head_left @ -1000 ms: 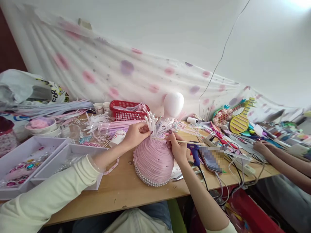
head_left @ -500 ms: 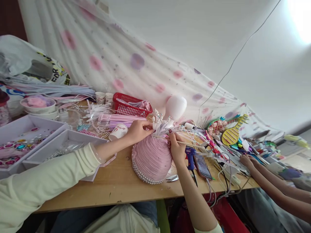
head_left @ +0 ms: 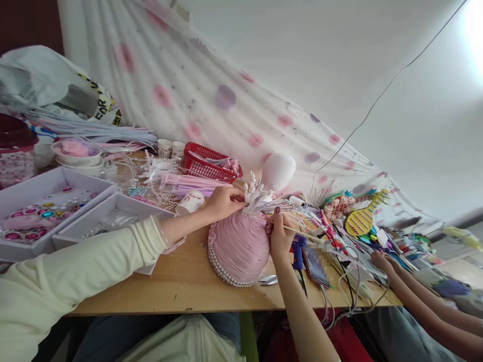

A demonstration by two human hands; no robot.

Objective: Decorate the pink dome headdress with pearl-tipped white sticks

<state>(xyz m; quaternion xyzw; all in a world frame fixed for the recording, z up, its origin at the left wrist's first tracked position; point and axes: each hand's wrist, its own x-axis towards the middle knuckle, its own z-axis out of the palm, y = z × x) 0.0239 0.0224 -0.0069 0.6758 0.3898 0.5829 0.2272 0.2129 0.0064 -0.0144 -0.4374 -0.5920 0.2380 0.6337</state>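
Note:
A dome wrapped in pink cord (head_left: 237, 246), with strings of white pearls (head_left: 231, 277) along its lower rim, stands on the table's front part. From its top rises a bunch of pearl-tipped sprigs (head_left: 252, 187) with pale ribbon loops about its base. My left hand (head_left: 226, 202) pinches the left side of this bunch, low down by the dome's top; the fingertips are partly hidden. At the dome's upper right, my right hand (head_left: 282, 236) grips a thin wooden stick (head_left: 305, 233). The stick's left end reaches the base of the bunch.
Left are white compartment boxes (head_left: 81, 188) of gems and a tipped paper cup (head_left: 190, 201). Behind stand a red basket (head_left: 211, 168) and a white head form (head_left: 279, 171). Right lie scissors (head_left: 268, 280), a blue glue gun (head_left: 298, 251), a phone (head_left: 317, 266) and another person's hands (head_left: 383, 262).
The view has shifted slightly, so most things sit a little further right. My right hand has tilted a little, its thumb raised beside the bunch. Both hands keep their hold.

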